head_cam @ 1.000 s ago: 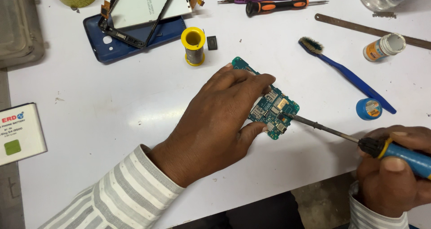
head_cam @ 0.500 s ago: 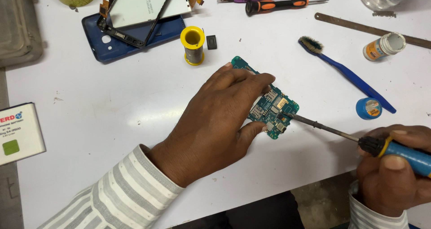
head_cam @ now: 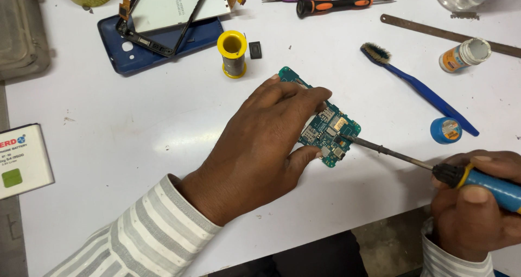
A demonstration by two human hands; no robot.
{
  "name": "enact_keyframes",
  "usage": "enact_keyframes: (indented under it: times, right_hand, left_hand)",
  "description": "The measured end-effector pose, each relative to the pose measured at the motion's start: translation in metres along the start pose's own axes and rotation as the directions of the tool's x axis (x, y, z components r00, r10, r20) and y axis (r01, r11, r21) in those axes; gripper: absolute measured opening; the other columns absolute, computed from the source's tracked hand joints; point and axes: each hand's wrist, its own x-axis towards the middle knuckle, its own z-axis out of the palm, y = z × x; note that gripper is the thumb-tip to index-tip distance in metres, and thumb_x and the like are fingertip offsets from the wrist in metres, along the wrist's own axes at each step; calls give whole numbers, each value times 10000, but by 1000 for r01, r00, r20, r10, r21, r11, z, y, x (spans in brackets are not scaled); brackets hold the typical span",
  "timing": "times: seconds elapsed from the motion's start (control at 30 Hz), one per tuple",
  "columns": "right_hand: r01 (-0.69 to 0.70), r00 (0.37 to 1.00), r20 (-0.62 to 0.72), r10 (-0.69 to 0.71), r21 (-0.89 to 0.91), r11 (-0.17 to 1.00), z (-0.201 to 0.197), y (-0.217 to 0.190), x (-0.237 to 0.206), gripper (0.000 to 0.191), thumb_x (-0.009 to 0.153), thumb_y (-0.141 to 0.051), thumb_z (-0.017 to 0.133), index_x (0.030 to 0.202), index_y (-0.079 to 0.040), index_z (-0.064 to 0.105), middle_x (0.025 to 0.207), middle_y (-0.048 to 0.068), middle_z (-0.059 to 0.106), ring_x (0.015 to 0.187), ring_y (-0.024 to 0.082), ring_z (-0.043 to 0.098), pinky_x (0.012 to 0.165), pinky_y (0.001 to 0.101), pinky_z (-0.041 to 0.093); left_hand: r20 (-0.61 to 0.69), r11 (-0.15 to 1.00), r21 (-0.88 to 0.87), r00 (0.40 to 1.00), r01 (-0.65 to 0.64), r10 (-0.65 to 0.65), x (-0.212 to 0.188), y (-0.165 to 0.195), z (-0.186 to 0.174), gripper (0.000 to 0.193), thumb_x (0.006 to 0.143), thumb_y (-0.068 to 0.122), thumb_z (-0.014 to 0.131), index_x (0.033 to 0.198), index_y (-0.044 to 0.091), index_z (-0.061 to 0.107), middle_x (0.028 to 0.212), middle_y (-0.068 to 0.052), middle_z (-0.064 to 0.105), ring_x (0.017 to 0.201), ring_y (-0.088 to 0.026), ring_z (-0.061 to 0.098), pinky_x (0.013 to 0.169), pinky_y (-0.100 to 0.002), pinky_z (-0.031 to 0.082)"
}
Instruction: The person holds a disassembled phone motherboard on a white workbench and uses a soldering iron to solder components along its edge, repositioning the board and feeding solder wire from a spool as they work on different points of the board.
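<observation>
While the left hand (head_cam: 260,147) lay flat over the green circuit board (head_cam: 331,130), fingers pressed together and thumb against the board's near edge, the board rested on the white table (head_cam: 135,125) near its front edge. The right hand (head_cam: 475,201) was closed around the blue handle of a soldering iron (head_cam: 434,171), whose tip touched the exposed right end of the board. A yellow solder spool (head_cam: 232,53) stood beyond the board, a blue toothbrush (head_cam: 418,87) lay to its right, and a small blue tin (head_cam: 445,130) sat beside the brush.
</observation>
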Motion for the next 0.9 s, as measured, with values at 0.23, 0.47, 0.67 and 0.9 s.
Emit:
enact_keyframes:
  times: [0.23,0.47,0.67,0.9]
  right_hand:
    - [-24,1000,3,24,-60,998,-3,0,0,289,1182,-226,659,1180,29,522,936,179,604,732,225,649,742,306,580]
    - [-37,999,4,37,-5,999,-3,-1,0,292,1178,-235,647,1182,25,512,931,160,586,733,229,639,725,312,579]
    - [-55,997,-56,56,10,998,-1,-3,1,320,1218,-292,556,1211,17,475,877,158,562,679,213,576,661,296,507]
    - [-147,976,-162,147,11,989,7,-7,4,372,1256,-363,469,1247,7,436,826,155,545,625,196,514,596,279,438]
  left_hand:
    - [4,999,-20,1000,28,-28,0,2,-1,677,780,136,865,1356,24,527,1191,-107,704,1216,-293,592,1034,-423,485]
    - [0,1000,-16,1000,12,-12,-1,2,0,681,783,137,864,1360,18,523,1196,-111,702,1222,-297,590,1038,-428,482]
    - [7,999,-19,1000,27,-27,-2,5,-1,672,784,131,856,1360,22,527,1211,-121,693,1209,-306,600,1068,-450,465]
    - [-79,996,69,995,-60,66,1,8,-3,638,764,121,837,1317,9,538,1203,-184,654,1201,-345,594,1127,-517,402]
